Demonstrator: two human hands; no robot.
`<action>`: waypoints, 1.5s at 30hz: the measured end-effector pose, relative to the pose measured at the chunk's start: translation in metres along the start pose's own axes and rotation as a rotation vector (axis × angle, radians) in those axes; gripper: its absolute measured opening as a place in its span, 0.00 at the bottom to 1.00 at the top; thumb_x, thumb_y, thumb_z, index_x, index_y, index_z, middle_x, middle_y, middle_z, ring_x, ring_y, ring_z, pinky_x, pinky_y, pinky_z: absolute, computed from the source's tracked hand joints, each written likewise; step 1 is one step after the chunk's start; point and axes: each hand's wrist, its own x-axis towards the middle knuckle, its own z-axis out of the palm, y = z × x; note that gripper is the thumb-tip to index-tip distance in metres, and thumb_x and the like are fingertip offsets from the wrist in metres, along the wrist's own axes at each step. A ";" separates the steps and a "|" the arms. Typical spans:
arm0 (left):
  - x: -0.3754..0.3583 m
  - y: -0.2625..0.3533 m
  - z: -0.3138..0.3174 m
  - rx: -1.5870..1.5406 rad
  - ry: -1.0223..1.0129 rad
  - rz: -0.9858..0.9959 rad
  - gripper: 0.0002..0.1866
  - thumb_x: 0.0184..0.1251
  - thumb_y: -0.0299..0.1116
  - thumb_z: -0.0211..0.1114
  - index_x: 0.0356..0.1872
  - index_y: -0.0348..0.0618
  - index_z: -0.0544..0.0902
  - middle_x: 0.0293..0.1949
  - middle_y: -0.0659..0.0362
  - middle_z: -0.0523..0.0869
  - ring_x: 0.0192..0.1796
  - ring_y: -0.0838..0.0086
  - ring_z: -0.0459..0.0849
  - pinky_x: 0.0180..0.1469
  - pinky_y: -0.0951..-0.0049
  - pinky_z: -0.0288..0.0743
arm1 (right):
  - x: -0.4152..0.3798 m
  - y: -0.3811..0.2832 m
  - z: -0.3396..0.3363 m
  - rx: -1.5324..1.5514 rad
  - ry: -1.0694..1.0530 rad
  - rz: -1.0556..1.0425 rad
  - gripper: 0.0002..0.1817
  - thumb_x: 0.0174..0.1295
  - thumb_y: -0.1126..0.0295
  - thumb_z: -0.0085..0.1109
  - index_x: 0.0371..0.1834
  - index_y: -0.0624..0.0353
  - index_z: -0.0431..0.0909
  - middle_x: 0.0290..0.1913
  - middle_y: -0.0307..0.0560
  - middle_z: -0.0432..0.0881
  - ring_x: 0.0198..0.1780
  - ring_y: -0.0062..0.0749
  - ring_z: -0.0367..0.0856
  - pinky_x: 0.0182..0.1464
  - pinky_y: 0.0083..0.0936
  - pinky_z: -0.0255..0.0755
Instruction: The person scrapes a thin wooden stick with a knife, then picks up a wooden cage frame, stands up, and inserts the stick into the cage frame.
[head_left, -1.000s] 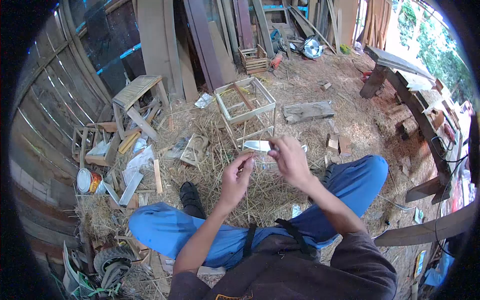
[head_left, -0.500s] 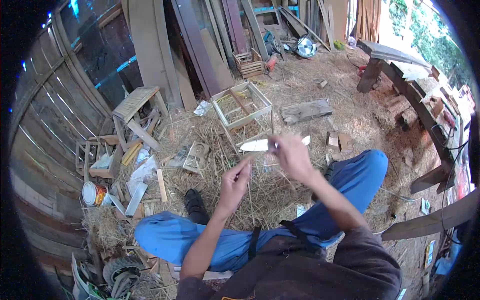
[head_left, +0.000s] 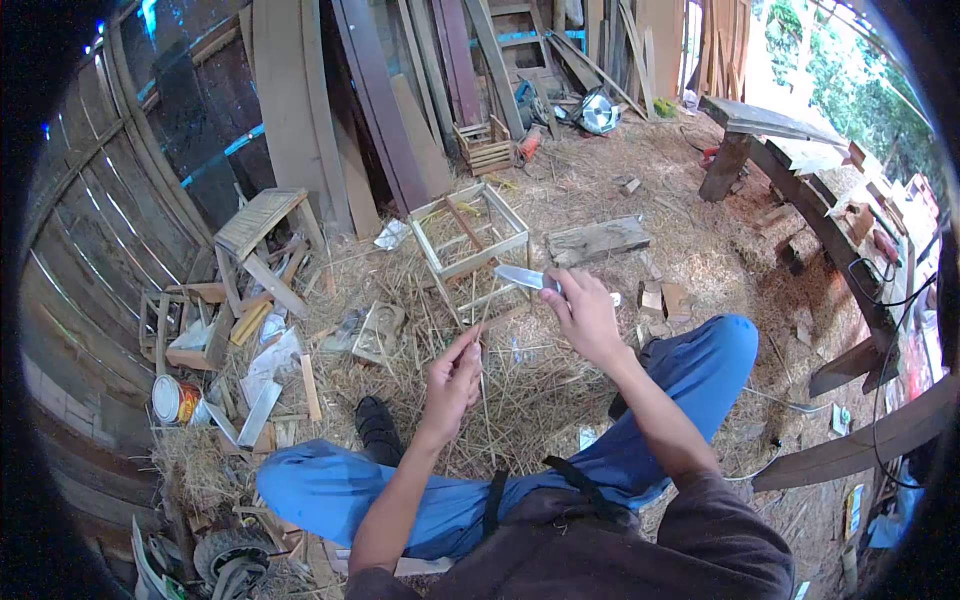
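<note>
A thin strip [head_left: 504,317] of brownish material, apparently wood or bamboo, is lying between the fingers of the left hand [head_left: 455,385], in the air above the littered floor. It is probably feeling very light, stiff along its length but springy, and likely to split or snap if bent hard. Its edges are maybe splintery, so a pinch near one end, well away from the blade, is looking like the sensible hold. The left thumb and fingers are pinching it just so, with its far end slanting out toward the right.

The knife [head_left: 522,276] is hanging just above that far end, apart from it. The right hand [head_left: 585,310] is grasping it, its fingers wrapping the dark handle and the blade pointing leftward. The knife is likely rigid and moderately light, its handle being the only safe place to grip; which way the edge is facing, I cannot tell.

Farther out, a slender wooden frame [head_left: 508,247] is standing just beyond the hands, with a weathered plank [head_left: 598,240] lying to its right. Straw and shavings are covering the floor [head_left: 540,420]. At the right a rough tabletop [head_left: 770,117] is carrying wood scraps; at the left a slatted stool [head_left: 262,222] is standing.
</note>
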 end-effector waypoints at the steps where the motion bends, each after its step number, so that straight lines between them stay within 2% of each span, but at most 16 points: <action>1: 0.000 0.000 0.002 -0.015 0.014 -0.017 0.22 0.79 0.38 0.56 0.69 0.46 0.72 0.23 0.72 0.65 0.19 0.91 0.58 0.18 0.85 0.52 | -0.001 0.001 0.004 0.029 0.019 0.048 0.12 0.69 0.63 0.56 0.45 0.60 0.76 0.33 0.52 0.78 0.38 0.50 0.78 0.41 0.45 0.69; 5: 0.004 -0.003 0.002 -0.087 -0.009 -0.069 0.22 0.79 0.37 0.55 0.70 0.48 0.72 0.25 0.71 0.66 0.19 0.90 0.58 0.18 0.85 0.51 | -0.010 -0.023 -0.004 0.183 -0.182 0.209 0.13 0.69 0.64 0.56 0.48 0.62 0.75 0.37 0.57 0.80 0.41 0.54 0.80 0.44 0.46 0.72; 9: 0.002 -0.018 0.000 -0.130 -0.055 -0.121 0.23 0.79 0.31 0.52 0.72 0.52 0.70 0.25 0.71 0.65 0.19 0.90 0.58 0.19 0.85 0.51 | -0.033 -0.043 0.019 0.296 -0.334 -0.242 0.16 0.66 0.63 0.58 0.49 0.63 0.72 0.43 0.54 0.80 0.48 0.56 0.79 0.51 0.46 0.71; 13: -0.002 -0.009 0.002 -0.169 -0.070 -0.200 0.23 0.78 0.27 0.51 0.72 0.55 0.71 0.25 0.73 0.64 0.19 0.91 0.57 0.19 0.85 0.50 | -0.027 -0.038 0.014 0.147 -0.312 -0.301 0.17 0.64 0.58 0.59 0.46 0.60 0.74 0.44 0.49 0.80 0.47 0.49 0.79 0.48 0.41 0.71; 18: -0.001 0.005 0.002 -0.267 -0.092 -0.212 0.23 0.79 0.28 0.51 0.72 0.55 0.69 0.24 0.73 0.62 0.18 0.91 0.55 0.17 0.86 0.47 | -0.021 -0.027 0.015 0.064 -0.206 -0.314 0.16 0.62 0.56 0.61 0.46 0.53 0.76 0.34 0.44 0.75 0.39 0.40 0.75 0.44 0.34 0.65; 21: 0.002 0.014 0.001 -0.278 -0.112 -0.202 0.22 0.80 0.32 0.51 0.72 0.56 0.70 0.23 0.73 0.58 0.18 0.90 0.54 0.16 0.87 0.47 | -0.017 -0.021 0.013 -0.001 -0.202 -0.255 0.16 0.62 0.57 0.62 0.46 0.54 0.76 0.35 0.45 0.75 0.40 0.41 0.76 0.44 0.34 0.65; 22: 0.001 0.017 0.002 -0.250 -0.134 -0.200 0.22 0.80 0.32 0.51 0.71 0.56 0.70 0.23 0.73 0.58 0.18 0.90 0.53 0.16 0.87 0.47 | -0.013 -0.023 0.011 0.018 -0.170 -0.205 0.14 0.63 0.62 0.62 0.46 0.56 0.76 0.36 0.47 0.77 0.41 0.44 0.77 0.44 0.38 0.66; 25: -0.012 0.013 0.008 -0.268 -0.166 -0.223 0.21 0.80 0.34 0.52 0.71 0.53 0.71 0.23 0.72 0.61 0.18 0.89 0.55 0.17 0.87 0.47 | 0.007 -0.002 0.003 0.012 0.052 0.072 0.11 0.63 0.68 0.61 0.47 0.57 0.76 0.38 0.50 0.79 0.42 0.47 0.77 0.45 0.42 0.68; 28: -0.009 0.000 0.007 -0.340 -0.200 -0.175 0.20 0.80 0.34 0.52 0.70 0.55 0.72 0.24 0.72 0.60 0.19 0.89 0.55 0.17 0.85 0.47 | 0.006 -0.007 -0.009 -0.007 0.016 0.062 0.10 0.64 0.72 0.58 0.47 0.58 0.76 0.39 0.53 0.80 0.42 0.51 0.78 0.46 0.45 0.70; 31: -0.001 -0.005 0.001 -0.369 -0.046 -0.300 0.21 0.79 0.36 0.53 0.70 0.57 0.71 0.24 0.72 0.61 0.18 0.89 0.55 0.17 0.85 0.46 | -0.028 -0.023 0.015 0.172 -0.177 -0.166 0.09 0.66 0.71 0.56 0.48 0.59 0.76 0.38 0.55 0.80 0.42 0.54 0.78 0.47 0.46 0.70; 32: -0.004 -0.007 -0.002 -0.365 -0.152 -0.277 0.23 0.80 0.37 0.52 0.73 0.54 0.66 0.23 0.72 0.61 0.18 0.90 0.55 0.17 0.86 0.48 | -0.028 -0.027 0.018 0.182 -0.218 -0.202 0.09 0.66 0.71 0.56 0.47 0.59 0.76 0.37 0.55 0.80 0.42 0.54 0.78 0.47 0.46 0.70; 34: -0.004 -0.001 0.000 -0.308 -0.102 -0.299 0.23 0.80 0.37 0.52 0.72 0.55 0.67 0.23 0.72 0.60 0.18 0.90 0.54 0.17 0.87 0.48 | -0.022 -0.037 0.018 0.207 -0.302 -0.273 0.09 0.66 0.71 0.55 0.47 0.60 0.76 0.37 0.56 0.80 0.42 0.55 0.78 0.46 0.47 0.70; 37: -0.017 0.009 0.007 -0.246 -0.155 -0.287 0.22 0.79 0.36 0.53 0.72 0.54 0.69 0.22 0.72 0.58 0.17 0.90 0.53 0.17 0.86 0.47 | 0.003 -0.001 0.010 0.086 -0.077 0.087 0.08 0.67 0.69 0.55 0.46 0.59 0.76 0.36 0.55 0.79 0.40 0.54 0.78 0.44 0.47 0.70; 40: -0.018 0.003 0.014 -0.305 -0.174 -0.241 0.22 0.79 0.34 0.53 0.71 0.52 0.70 0.22 0.73 0.59 0.18 0.89 0.55 0.17 0.85 0.47 | 0.010 -0.006 -0.015 0.044 -0.063 0.103 0.09 0.68 0.67 0.55 0.45 0.60 0.76 0.35 0.56 0.79 0.40 0.54 0.78 0.44 0.48 0.70; 43: -0.003 -0.007 0.003 -0.184 -0.017 -0.182 0.21 0.79 0.34 0.54 0.70 0.53 0.71 0.22 0.73 0.61 0.18 0.90 0.56 0.17 0.85 0.48 | -0.023 -0.040 0.003 0.321 -0.189 -0.102 0.11 0.68 0.64 0.54 0.44 0.61 0.75 0.35 0.57 0.79 0.40 0.53 0.78 0.43 0.49 0.69; 45: -0.004 -0.014 -0.001 -0.172 -0.038 -0.184 0.22 0.79 0.34 0.54 0.71 0.54 0.71 0.22 0.73 0.61 0.18 0.90 0.55 0.16 0.85 0.48 | -0.021 -0.033 0.014 0.222 -0.236 -0.227 0.11 0.67 0.64 0.56 0.43 0.61 0.75 0.35 0.56 0.79 0.40 0.53 0.78 0.43 0.49 0.70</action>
